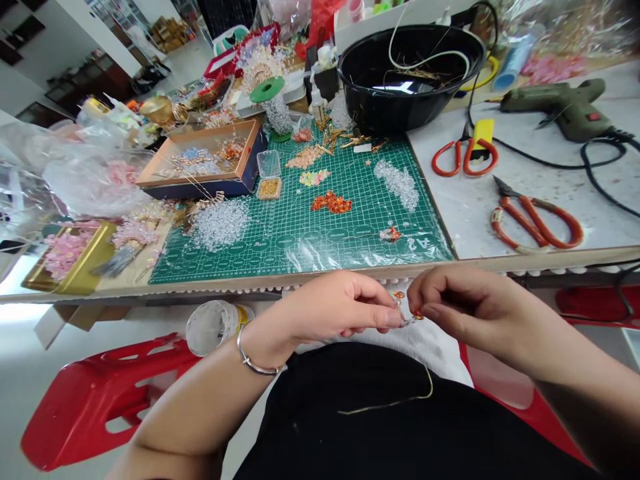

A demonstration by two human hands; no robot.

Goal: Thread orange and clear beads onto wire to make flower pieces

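Over my lap, just in front of the table edge, my left hand point(345, 303) pinches a small beaded wire sprig point(407, 321) with clear and orange beads. My right hand point(465, 307) has its thumb and forefinger closed on an orange bead point(418, 316) at the sprig's right side. Another orange bead point(399, 295) sticks up between the hands. A thin gold wire point(385, 405) trails over the black clothing below. On the green cutting mat point(350, 250) lie a pile of orange beads point(331, 202), clear beads point(397, 183) and another small beaded sprig point(390, 233).
Orange-handled scissors point(537, 220), red-handled pliers point(465, 155) and a glue gun point(560, 107) lie at the right. A black basin point(410, 100) stands behind the mat. An open box point(200, 163) and more clear beads point(220, 223) are at the left. A red stool point(75, 407) stands below.
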